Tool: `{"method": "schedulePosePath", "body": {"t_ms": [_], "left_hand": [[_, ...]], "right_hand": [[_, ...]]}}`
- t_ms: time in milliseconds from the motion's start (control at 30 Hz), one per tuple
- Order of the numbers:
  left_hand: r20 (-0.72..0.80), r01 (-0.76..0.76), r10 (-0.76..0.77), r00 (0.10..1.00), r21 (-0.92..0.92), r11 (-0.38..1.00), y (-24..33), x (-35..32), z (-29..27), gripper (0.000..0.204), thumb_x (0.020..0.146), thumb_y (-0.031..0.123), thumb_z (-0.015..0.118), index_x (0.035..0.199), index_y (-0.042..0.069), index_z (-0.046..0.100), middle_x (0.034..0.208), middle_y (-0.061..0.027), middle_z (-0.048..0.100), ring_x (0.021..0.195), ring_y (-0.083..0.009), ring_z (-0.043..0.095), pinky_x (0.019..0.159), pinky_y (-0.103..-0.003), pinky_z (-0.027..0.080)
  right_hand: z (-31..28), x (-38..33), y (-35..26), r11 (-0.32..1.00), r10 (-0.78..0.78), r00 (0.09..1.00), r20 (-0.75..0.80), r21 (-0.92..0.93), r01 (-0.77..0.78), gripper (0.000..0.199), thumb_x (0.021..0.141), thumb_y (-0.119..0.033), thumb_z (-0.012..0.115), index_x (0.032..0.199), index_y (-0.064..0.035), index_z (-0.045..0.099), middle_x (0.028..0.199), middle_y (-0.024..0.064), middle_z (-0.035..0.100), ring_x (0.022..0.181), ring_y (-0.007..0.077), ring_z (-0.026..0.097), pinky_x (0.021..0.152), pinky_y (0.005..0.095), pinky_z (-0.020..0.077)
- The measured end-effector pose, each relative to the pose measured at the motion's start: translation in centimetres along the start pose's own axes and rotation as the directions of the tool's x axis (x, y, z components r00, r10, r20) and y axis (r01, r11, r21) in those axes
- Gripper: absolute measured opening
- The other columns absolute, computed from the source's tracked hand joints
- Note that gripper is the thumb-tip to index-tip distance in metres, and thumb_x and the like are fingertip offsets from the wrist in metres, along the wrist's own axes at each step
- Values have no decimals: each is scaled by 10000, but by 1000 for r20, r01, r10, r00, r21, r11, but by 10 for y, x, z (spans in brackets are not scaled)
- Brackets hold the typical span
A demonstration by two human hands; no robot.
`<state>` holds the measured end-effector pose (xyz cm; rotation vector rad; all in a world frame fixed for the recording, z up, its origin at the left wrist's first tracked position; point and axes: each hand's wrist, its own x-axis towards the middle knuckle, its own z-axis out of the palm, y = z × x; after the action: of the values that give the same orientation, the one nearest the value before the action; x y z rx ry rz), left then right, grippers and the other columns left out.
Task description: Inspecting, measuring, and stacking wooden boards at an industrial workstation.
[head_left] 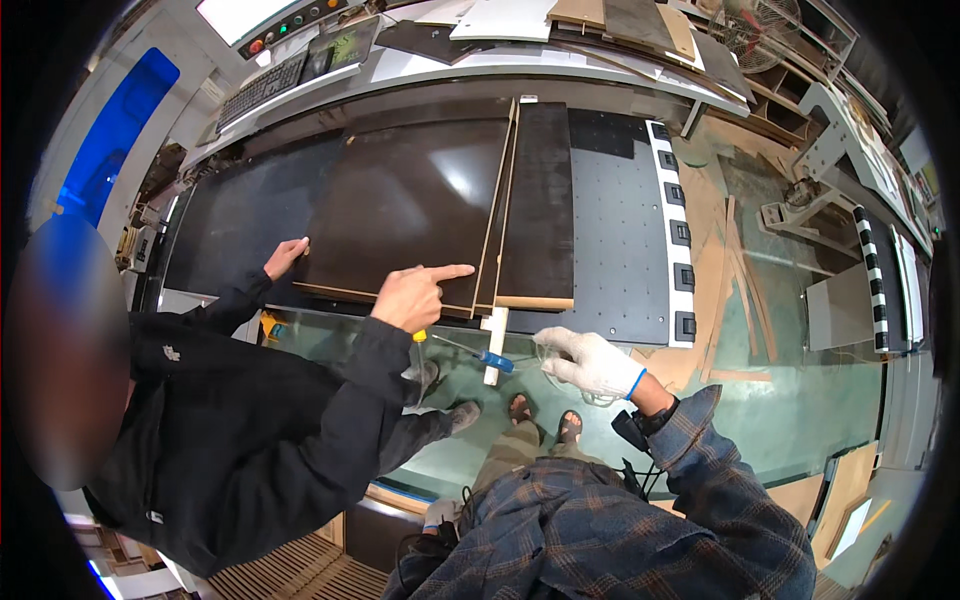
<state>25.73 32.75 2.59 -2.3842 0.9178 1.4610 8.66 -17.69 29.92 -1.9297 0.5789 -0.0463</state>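
Note:
My right hand (594, 364), in a white knitted glove with a blue cuff edge, is raised just off the table's front edge. Its thumb and forefinger are apart; faint clear lines show by the fingertips, too thin to make out. Left of them is a screwdriver (496, 362) with a blue handle, its shaft pointing left, crossing a white strip (491, 377). What supports the screwdriver is unclear. My left hand (441, 514), also gloved, is low beside my hip, its fingers mostly hidden. Dark brown panels (420, 190) lie on the table, a narrower panel (536, 200) at their right.
A co-worker in black stands at left, one hand (408, 298) pointing over the panels, the other hand (287, 258) at their edge. A yellow object (419, 336) shows below the pointing hand. Behind are a keyboard (262, 88) and stacked boards (620, 25). Wood strips (745, 280) lie right.

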Motion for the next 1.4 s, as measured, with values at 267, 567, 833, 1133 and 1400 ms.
{"method": "schedulePosePath", "body": {"t_ms": [267, 567, 833, 1133, 1400], "left_hand": [[-362, -248, 267, 893, 98, 964, 15, 13, -12, 191, 830, 242, 623, 803, 73, 707, 813, -222, 694, 832, -450, 698, 722, -562, 525], [-258, -257, 56, 965, -870, 420, 48, 41, -60, 210, 971, 215, 660, 1071, 32, 682, 978, -173, 741, 842, -327, 732, 750, -436, 598], [-227, -222, 18, 974, -931, 289, 137, -1, -143, 289, 1036, 214, 607, 1238, 9, 634, 1073, -156, 753, 872, -229, 755, 731, -334, 621], [-343, -347, 84, 935, -937, 39, 159, -2, -181, 184, 1060, 109, 552, 1182, -24, 590, 1007, -157, 692, 818, -213, 706, 648, -314, 590], [-542, -423, 185, 820, -790, -443, 179, 24, -254, 225, 1068, 163, 593, 1240, 18, 616, 1064, -182, 720, 849, -252, 727, 734, -359, 618]], "right_hand": [[-5, 7, -5, 999, 33, 998, 52, -33, -32, 491, 1009, -281, 636, 1431, -41, 556, 954, 162, 725, 886, 278, 714, 849, 396, 555], [-22, 16, -23, 994, -28, 999, 38, -109, 32, 533, 992, -304, 650, 1443, -42, 538, 1047, 240, 749, 1009, 426, 722, 915, 474, 556], [-38, -9, -17, 971, -90, 993, 75, -217, 105, 539, 975, -292, 662, 1441, -52, 535, 1061, 235, 760, 988, 432, 728, 887, 477, 564], [-60, -6, -9, 877, -219, 976, -20, -442, 187, 610, 944, -264, 674, 1476, -39, 480, 1022, 257, 722, 948, 454, 698, 849, 512, 555], [-38, 108, -16, 701, -485, 863, -140, -652, 288, 642, 906, -324, 742, 1429, -21, 526, 1071, 186, 639, 988, 383, 640, 858, 489, 523]]}}
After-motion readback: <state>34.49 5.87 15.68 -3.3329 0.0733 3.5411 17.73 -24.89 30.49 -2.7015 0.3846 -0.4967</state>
